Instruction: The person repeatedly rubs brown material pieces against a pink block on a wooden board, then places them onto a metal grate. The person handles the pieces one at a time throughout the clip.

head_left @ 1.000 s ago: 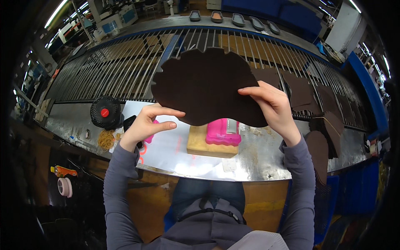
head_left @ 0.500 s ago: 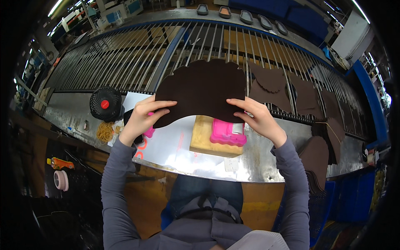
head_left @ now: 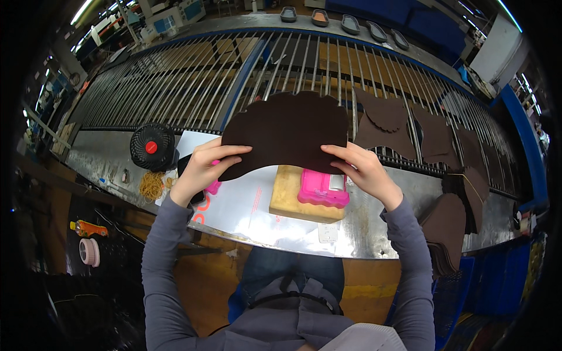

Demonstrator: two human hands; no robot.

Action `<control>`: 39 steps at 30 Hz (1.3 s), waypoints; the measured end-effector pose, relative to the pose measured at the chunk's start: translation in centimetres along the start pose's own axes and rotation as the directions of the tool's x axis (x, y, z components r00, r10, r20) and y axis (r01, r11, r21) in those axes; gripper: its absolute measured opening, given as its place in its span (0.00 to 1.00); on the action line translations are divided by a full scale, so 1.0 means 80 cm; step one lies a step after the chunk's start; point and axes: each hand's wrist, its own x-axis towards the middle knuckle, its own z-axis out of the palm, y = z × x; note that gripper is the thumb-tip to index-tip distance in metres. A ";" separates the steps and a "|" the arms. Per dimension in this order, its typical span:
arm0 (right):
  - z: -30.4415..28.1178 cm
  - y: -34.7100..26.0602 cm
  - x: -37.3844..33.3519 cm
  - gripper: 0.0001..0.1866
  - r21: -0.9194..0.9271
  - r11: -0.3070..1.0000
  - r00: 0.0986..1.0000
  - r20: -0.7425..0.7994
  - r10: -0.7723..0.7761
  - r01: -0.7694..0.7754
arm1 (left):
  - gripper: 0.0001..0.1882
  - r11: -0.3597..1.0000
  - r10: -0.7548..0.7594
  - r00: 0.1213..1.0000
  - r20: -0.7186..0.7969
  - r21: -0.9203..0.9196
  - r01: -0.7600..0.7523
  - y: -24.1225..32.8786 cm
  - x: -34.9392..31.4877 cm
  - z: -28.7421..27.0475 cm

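Note:
Between my two hands a dark brown cut sheet piece [head_left: 287, 131], leather-like, is held up flat, its scalloped edge facing away from me and its curved-in edge toward me. My left hand [head_left: 206, 167] pinches its left end between thumb and fingers. At the right end, my right hand [head_left: 366, 172] grips it the same way. Beneath the piece, a bright pink plastic box [head_left: 324, 190] rests on a yellowish block [head_left: 287, 202], partly covered from view. Under my left hand a dark object and another bit of pink are mostly hidden.
A metal worktable [head_left: 374, 237] fronts a rack of metal rollers [head_left: 187, 76]. Left stand a black fan [head_left: 153, 146] and rubber bands [head_left: 152, 186]. More brown pieces [head_left: 383, 126] lie on the rollers at right, beside a banded stack [head_left: 468, 193] and a loose stack [head_left: 442, 225].
The far scalloped edge of the brown piece sits slightly lower in view. Both hands keep their pinch on it, and the whole view has shifted a little.

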 end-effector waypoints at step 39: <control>-0.154 -0.064 -0.289 0.18 -0.197 0.838 0.782 -0.514 0.353 -0.508 | 0.17 0.742 0.659 0.629 0.411 -0.489 -0.458 0.129 0.208 0.238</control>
